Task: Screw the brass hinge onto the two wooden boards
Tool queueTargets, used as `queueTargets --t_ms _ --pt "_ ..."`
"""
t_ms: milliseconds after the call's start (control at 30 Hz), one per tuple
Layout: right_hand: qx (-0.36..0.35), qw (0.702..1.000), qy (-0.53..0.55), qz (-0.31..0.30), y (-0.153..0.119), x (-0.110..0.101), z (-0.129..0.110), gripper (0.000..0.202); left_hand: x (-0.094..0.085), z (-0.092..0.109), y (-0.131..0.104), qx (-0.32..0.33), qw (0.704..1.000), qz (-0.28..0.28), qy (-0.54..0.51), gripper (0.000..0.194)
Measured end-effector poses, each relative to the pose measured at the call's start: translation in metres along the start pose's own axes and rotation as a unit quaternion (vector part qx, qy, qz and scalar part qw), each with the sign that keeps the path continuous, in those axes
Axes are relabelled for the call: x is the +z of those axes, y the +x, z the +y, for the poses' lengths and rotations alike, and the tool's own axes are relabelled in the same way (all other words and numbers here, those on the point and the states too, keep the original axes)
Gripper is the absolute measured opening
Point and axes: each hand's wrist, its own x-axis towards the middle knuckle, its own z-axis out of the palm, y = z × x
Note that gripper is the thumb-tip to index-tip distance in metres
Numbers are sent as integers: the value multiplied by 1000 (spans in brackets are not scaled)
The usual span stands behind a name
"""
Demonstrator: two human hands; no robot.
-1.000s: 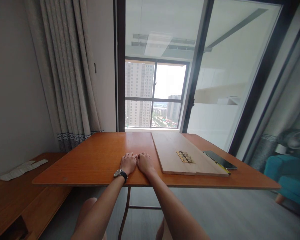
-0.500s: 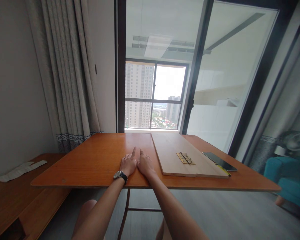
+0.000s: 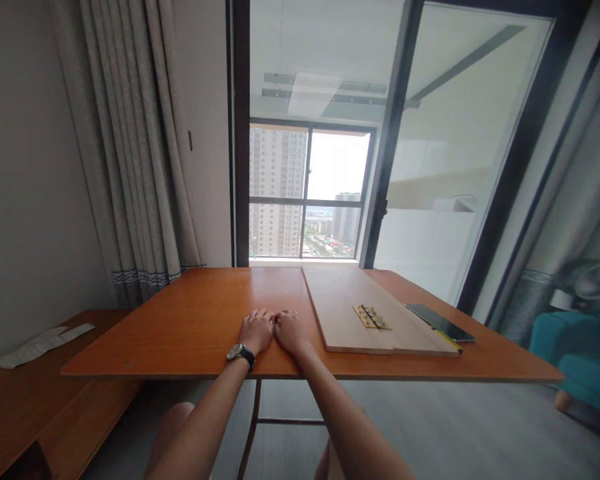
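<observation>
My left hand (image 3: 257,331) rests on the orange-brown wooden table (image 3: 180,327) near its front edge, its fingers curled in and nothing seen in them. A watch with a dark strap (image 3: 240,353) is on the left wrist. Close beside it, my right hand (image 3: 291,331) lies on the tabletop, also with curled fingers and holding nothing visible. The thumb sides of both hands meet or nearly meet. To the right of my right hand lies a pale wooden board (image 3: 340,327). On that board sits a small set of brass-coloured hinges (image 3: 373,317) with small pieces on top, too small to make out.
A dark flat tablet or phone (image 3: 445,323) and a yellow-and-black thin tool (image 3: 447,339) lie along the board's right edge. A lower wooden bench (image 3: 95,387) with a pale cloth strip (image 3: 45,345) stands left. A teal chair (image 3: 575,360) and a fan (image 3: 593,280) are right.
Both index fingers, stretched forward half a second ago, are now drawn in beside the other fingers. The hands stay in the same place, and the board and hinges have not moved.
</observation>
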Motion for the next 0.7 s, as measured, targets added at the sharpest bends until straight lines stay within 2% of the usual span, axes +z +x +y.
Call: queueTargets --t_ms 167,300,700 --pt "2 1000 8 18 0 1 0 34 1 -1 1 2 1000 5 -3 48" --pt "-4 1000 9 8 0 1 1 28 4 -2 1 5 1000 2 0 39" --pt "-8 1000 7 -9 0 0 1 27 6 -4 3 3 1000 5 2 38"
